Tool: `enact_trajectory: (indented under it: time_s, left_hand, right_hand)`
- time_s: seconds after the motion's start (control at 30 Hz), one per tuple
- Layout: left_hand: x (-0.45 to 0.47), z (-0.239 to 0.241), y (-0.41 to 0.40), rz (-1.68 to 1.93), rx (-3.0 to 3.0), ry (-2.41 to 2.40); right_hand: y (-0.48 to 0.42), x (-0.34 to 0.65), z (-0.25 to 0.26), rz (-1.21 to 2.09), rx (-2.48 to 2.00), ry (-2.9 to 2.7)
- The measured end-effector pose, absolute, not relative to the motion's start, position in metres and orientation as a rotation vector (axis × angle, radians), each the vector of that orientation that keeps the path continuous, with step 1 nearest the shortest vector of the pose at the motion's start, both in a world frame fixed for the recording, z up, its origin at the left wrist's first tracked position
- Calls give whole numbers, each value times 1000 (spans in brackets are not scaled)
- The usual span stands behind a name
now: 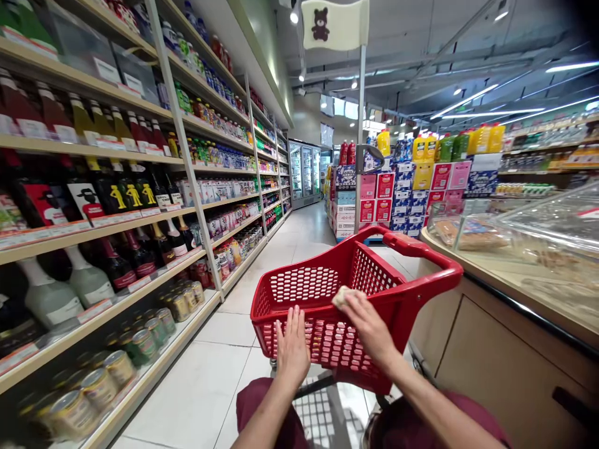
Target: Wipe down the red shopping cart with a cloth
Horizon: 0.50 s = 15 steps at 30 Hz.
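A small red plastic shopping cart (327,340) with a perforated basket stands right in front of me. My left hand (293,349) lies against its near side, fingers stretched out and pointing up, holding nothing. In my right hand (369,327) is a whitish cloth (342,297), pinched at the fingertips by the upper rim of the basket. The cart's red handle (435,265) rises to the right. From the cart's far end goes up a grey pole (362,112) with a cream bear flag (334,25).
Shelves (93,218) of bottles and cans line the left side. On the right stands a counter (505,337) with plastic-wrapped food. Stacked drink cartons (402,193) and glass-door fridges (304,168) are farther off. White floor tiles (187,380) run along the aisle.
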<state>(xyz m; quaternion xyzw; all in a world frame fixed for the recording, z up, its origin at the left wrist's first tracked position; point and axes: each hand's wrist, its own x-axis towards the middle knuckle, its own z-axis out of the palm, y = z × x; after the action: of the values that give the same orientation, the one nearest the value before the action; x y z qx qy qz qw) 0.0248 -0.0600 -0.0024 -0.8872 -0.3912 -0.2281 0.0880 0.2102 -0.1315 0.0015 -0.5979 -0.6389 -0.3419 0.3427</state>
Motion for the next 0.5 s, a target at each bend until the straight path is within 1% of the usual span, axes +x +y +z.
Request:
enact_trajectory:
  time_s: [0.07,0.13,0.23,0.33,0.43,0.5]
  left_hand:
    - [21,-3,-57,-694,-2629,-1178]
    - [13,-3,-53,-695,-2622,-1213]
    - [-8,0,-40,-672,-2549,-1411]
    - [-37,5,-26,-619,-2431,-1641]
    - [-61,7,-21,-572,-2393,-1689]
    - [-70,4,-23,-562,-2406,-1645]
  right_hand:
    - [-147,226,-2,-898,-1590,-1589]
    - [-153,223,-9,-889,-1561,-1648]
    - [-133,179,-20,-829,-1422,-1858]
    - [-90,118,-19,-749,-1340,-1932]
    - [-58,77,-23,-710,-1296,-1965]
    - [-53,66,-39,-683,-1294,-2032]
